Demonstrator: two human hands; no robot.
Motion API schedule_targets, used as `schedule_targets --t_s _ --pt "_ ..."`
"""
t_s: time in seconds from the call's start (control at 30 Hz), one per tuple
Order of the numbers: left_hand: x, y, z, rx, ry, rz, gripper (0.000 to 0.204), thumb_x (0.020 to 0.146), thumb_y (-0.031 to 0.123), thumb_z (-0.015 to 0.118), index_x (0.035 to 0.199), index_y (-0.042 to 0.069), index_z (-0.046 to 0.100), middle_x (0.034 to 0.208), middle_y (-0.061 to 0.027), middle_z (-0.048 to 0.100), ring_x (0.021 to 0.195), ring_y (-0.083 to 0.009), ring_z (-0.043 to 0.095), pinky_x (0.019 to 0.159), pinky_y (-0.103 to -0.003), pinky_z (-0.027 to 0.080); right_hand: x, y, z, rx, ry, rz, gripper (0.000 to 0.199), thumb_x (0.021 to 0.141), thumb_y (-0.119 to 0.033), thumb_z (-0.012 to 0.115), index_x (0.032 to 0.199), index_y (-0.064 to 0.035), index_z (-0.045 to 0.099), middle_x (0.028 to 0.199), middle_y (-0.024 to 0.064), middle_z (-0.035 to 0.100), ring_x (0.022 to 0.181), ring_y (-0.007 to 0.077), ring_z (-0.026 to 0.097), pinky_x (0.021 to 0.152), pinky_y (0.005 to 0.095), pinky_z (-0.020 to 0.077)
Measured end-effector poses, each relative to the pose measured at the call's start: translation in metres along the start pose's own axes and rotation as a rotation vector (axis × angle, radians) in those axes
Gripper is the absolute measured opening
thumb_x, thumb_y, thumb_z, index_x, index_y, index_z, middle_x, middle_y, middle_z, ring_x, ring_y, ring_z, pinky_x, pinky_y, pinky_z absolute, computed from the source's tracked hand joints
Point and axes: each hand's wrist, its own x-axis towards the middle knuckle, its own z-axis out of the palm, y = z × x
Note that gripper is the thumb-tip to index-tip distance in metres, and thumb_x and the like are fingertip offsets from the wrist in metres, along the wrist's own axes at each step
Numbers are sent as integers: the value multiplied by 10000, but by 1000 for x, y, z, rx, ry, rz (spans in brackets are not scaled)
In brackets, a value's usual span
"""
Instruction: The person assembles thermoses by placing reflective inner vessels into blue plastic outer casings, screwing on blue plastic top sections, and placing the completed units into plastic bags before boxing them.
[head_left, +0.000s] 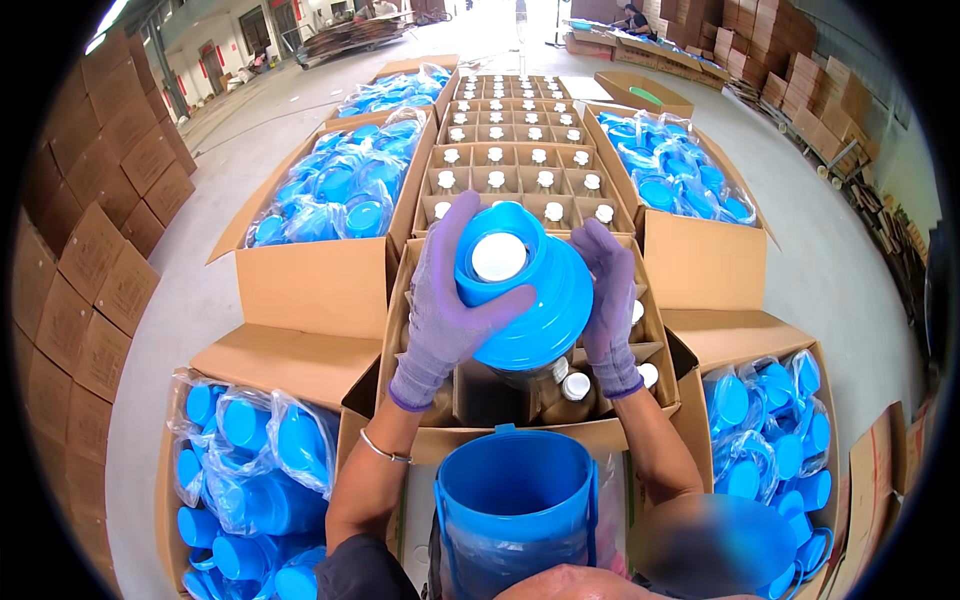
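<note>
Gloved hands clasp a blue cover fitted over a white-capped bottle, above an open carton of bottles. Left hand wraps the cover's left side, thumb across its front; right hand presses flat on its right side. Blue bucket stands just below; cartons of bagged blue covers flank the row.

Bright, even daylight pours from the open doorway beyond the floor, washing it pale; shadows stay soft; fisheye bends edges into a black rim, and a blurred patch sits bottom right
</note>
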Motion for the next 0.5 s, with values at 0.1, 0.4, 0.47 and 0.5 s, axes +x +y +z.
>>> schedule_targets --t_s 0.1,0.4,0.47,0.5 --pt "-2 -3 6 10 -21 38 1036 665 305 887 1491 33 325 1375 -183 496 1258 -308 524 1032 -437 454 -3 17 -18 -147 23 -111 621 1059 -485 330 1403 20 440 1288 171 587 1171 273 595 1030 384 467" --pt "13 -6 1 -256 -320 -7 1214 615 268 909 1555 41 175 1433 -187 451 1320 -296 472 1095 -435 399 12 52 -46 249 -58 311 790 1032 -606 218 1313 49 558 1186 159 670 1082 207 649 949 337 531" --pt "15 -6 10 -285 -325 -53 1237 624 277 903 1562 31 136 1443 -191 438 1340 -296 451 1118 -441 371 19 62 -64 255 -126 323 768 1033 -600 234 1356 33 525 1263 167 631 1148 221 618 1001 349 502" --pt "12 -7 7 -235 -305 -79 1230 631 284 899 1559 21 135 1446 -197 433 1350 -302 440 1124 -445 361 14 48 -45 297 -119 246 740 1038 -582 249 1373 24 510 1307 169 597 1187 225 589 1026 356 481"
